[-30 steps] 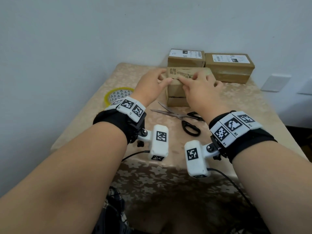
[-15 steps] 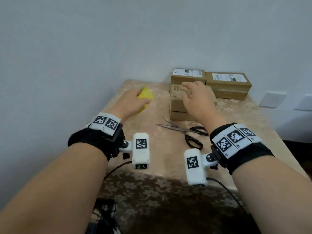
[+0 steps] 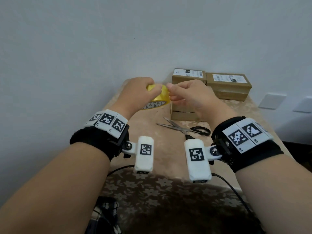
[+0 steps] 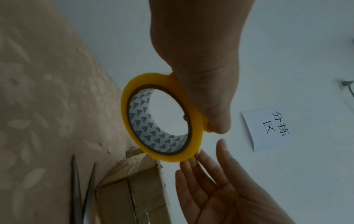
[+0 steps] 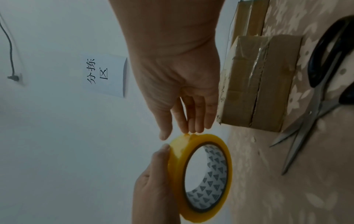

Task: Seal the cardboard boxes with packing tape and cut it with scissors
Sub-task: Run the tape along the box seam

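Note:
My left hand [image 3: 145,88] grips a yellow roll of packing tape [image 3: 157,98] and holds it in the air above the table, left of the nearest cardboard box [image 3: 183,114]. The right hand [image 3: 179,92] meets the roll from the right. Its straight fingers [image 5: 191,121] touch the roll's outer rim [image 5: 177,153], with the thumb just beside it. The roll's patterned white core [image 4: 153,136] faces the wrist cameras. That box has a dark open seam on its near side. Black-handled scissors [image 3: 184,129] lie open on the cloth just in front of it.
Two more labelled cardboard boxes [image 3: 189,76] [image 3: 228,85] stand at the table's back against the wall. The beige floral tablecloth [image 3: 143,129] covers the table, whose left edge runs close to the wall. A white paper sign [image 4: 266,127] hangs on the wall.
Both hands left the nearest box. The left hand reached left, took the tape roll from the table and lifted it toward the middle, where the right hand's fingers now touch it.

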Action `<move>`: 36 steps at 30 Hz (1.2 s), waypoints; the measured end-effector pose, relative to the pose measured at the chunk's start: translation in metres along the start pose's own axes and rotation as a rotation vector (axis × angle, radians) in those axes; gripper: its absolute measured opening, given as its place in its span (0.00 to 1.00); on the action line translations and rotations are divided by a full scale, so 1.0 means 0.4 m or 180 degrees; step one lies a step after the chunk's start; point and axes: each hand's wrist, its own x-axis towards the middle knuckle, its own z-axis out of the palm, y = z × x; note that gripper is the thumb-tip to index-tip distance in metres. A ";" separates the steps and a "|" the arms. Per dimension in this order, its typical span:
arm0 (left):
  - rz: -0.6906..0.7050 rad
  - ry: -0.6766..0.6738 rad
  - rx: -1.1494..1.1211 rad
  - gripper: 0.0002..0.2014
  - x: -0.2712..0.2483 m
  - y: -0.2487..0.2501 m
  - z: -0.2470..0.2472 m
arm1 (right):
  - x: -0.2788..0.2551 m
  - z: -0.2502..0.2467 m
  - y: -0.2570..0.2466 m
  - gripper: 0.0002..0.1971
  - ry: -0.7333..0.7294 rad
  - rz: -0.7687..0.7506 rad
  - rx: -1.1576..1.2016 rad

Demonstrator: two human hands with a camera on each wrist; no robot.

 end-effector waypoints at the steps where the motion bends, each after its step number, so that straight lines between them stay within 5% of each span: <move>1: 0.0006 -0.0015 0.0043 0.21 -0.001 0.000 0.001 | 0.000 0.002 -0.001 0.12 0.0021 0.0001 0.0021; 12: 0.0034 -0.0005 0.0322 0.21 0.000 0.000 0.009 | 0.007 0.017 0.006 0.11 0.0001 0.0457 0.0239; 18: 0.0016 -0.0013 0.0257 0.20 0.005 0.009 0.013 | 0.009 0.026 0.007 0.05 0.0261 0.0301 0.0137; 24: -0.0139 0.0107 -0.0677 0.11 0.009 0.002 0.014 | 0.020 0.038 0.005 0.08 0.0756 0.0177 0.0281; 27: -0.0322 0.0147 -0.0986 0.14 0.010 0.003 0.014 | 0.024 0.032 0.016 0.10 0.1012 0.0362 0.0505; 36: -0.0690 0.0249 0.0025 0.22 0.023 0.013 0.032 | 0.032 0.039 0.033 0.06 0.1239 0.0541 0.0297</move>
